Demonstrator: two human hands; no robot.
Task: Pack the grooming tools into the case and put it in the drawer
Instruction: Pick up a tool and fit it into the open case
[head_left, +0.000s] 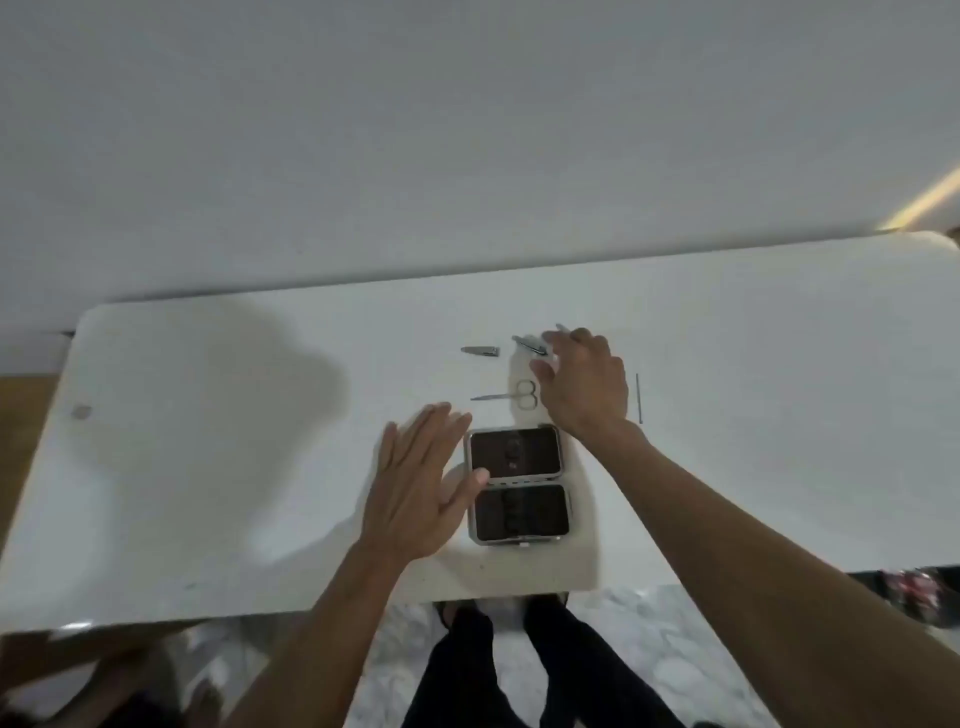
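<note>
An open grooming case (518, 484) with two dark-lined halves lies on the white table (208, 467). My left hand (421, 488) rests flat and open beside it, thumb touching the far half's left rim. Beyond the case lie small scissors (506, 395) and a nail clipper (480, 351). My right hand (582, 384) reaches over a second metal tool (530, 345), fingertips touching its right end; whether it is gripped is unclear. A thin metal stick (639, 397) lies to the right of that hand.
A wall rises just behind the table's far edge. My legs and feet (498, 670) stand on a marbled floor below the near edge. A small round mark (80, 412) sits at the table's left end.
</note>
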